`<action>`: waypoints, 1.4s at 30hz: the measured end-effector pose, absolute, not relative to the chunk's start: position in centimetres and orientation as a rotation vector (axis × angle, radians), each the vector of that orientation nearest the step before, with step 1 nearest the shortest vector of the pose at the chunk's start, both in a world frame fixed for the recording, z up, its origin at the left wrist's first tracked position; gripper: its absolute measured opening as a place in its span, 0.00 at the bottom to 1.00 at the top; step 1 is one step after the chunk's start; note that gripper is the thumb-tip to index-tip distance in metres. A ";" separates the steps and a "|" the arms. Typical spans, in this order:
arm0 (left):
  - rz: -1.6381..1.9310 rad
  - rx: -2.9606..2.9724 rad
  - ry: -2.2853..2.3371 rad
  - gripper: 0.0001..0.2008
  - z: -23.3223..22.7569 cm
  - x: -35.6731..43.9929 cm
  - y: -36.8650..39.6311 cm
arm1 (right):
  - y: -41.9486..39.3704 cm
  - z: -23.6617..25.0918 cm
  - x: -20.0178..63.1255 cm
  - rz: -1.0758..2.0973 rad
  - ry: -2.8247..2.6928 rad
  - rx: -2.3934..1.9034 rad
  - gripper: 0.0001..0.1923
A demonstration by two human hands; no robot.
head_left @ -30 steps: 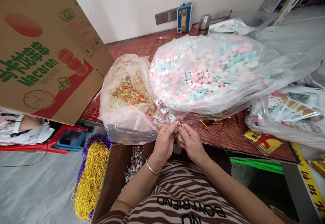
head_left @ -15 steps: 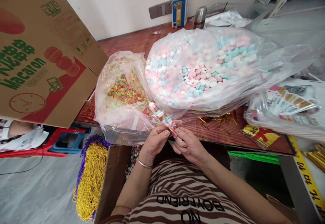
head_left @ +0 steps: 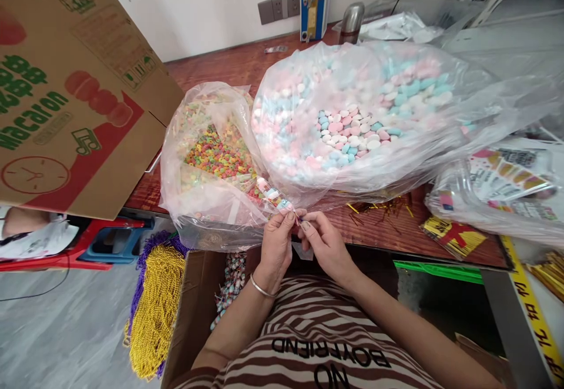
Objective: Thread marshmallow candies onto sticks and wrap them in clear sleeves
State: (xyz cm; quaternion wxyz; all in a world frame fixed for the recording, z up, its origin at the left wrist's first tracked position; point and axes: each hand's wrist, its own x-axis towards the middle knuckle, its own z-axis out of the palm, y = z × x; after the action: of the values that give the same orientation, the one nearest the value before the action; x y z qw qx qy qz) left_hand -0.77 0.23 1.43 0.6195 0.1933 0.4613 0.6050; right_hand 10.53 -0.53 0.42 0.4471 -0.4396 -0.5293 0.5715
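Both hands meet at the near edge of the red-brown table (head_left: 229, 71). My left hand (head_left: 277, 242), with a silver bangle on the wrist, pinches the near end of a slim clear candy packet (head_left: 273, 194) filled with pastel pieces. My right hand (head_left: 324, 243) grips the same end from the other side, fingertips touching the left ones. The packet points away to the upper left. Just behind it lie a clear bag of small multicoloured ring candies (head_left: 215, 154) and a large clear bag of pink, blue and white tablets (head_left: 352, 124).
A "Macaron" carton (head_left: 74, 95) overhangs at left. An open cardboard box (head_left: 194, 312) with filled packets sits below my hands, gold and purple bead strings (head_left: 156, 307) beside it. Gold twist ties (head_left: 379, 208), printed labels in plastic (head_left: 502, 183), a blue device (head_left: 314, 10) and steel flask (head_left: 351, 23) are on the table.
The packet has tipped lower toward the left and my fingers have closed in tighter on its near end. The view shifted slightly.
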 end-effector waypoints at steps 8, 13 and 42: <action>1.439 0.426 1.067 0.12 1.6 0.1 0.0 | -0.3 -0.5 10.0 0.572 -1.755 -1.178 0.11; 1.343 0.486 0.903 0.11 1.6 -0.9 -0.3 | 0.3 0.3 10.4 1.374 -1.270 -1.017 0.12; 1.454 0.750 1.051 0.12 2.2 -3.5 1.5 | -2.3 -2.1 25.5 0.059 -1.724 -2.078 0.08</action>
State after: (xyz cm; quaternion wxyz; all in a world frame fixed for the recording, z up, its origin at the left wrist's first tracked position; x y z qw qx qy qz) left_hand -3.55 1.55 2.21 0.5633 0.3188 0.4464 0.6178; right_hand 25.45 -2.29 -2.05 0.2187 -0.7507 -0.6231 0.0213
